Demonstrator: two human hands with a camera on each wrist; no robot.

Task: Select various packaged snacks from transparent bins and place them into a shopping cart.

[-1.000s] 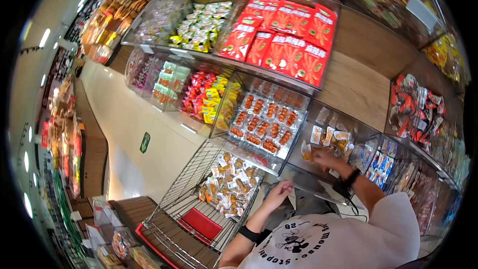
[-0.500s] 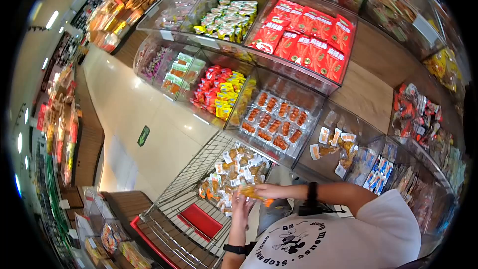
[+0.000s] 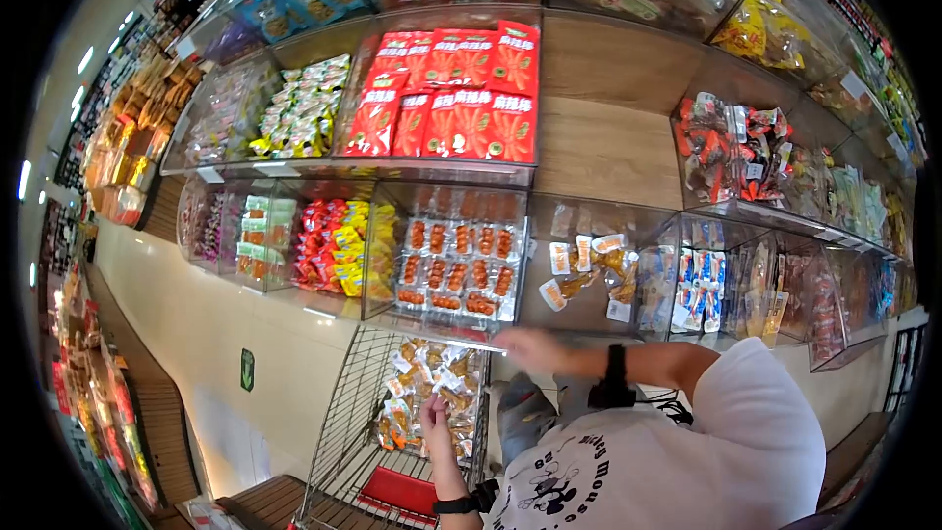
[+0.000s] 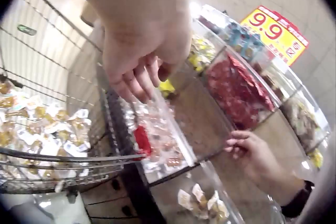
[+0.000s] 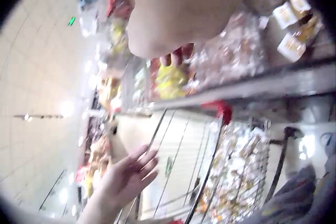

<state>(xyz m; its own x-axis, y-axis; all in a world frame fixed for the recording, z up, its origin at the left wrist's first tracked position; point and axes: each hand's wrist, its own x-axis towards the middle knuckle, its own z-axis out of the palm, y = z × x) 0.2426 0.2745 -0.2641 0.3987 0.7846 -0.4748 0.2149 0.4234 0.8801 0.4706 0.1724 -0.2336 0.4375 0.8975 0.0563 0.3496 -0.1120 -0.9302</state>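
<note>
My left hand hovers above the shopping cart, fingers loosely bent and holding nothing. Under it, a pile of small packaged snacks in clear wrap with white labels fills the far end of the cart. My right hand is in the air between the cart and the display bins, slightly blurred. In the left wrist view its fingers are loosely curled around nothing. Several matching snack packets lie in a clear bin, forward and to the right of that hand.
Beside that bin is one with trays of reddish-brown snacks. Red snack bags stand on the tier above, and blue-and-white packets sit farther right. A red flap lies in the cart's near end. Tiled floor shows at left.
My right hand first reached into the snack bin, then brought packets to my left hand over the cart. They have since been let go, and my right hand has moved back toward the bins.
</note>
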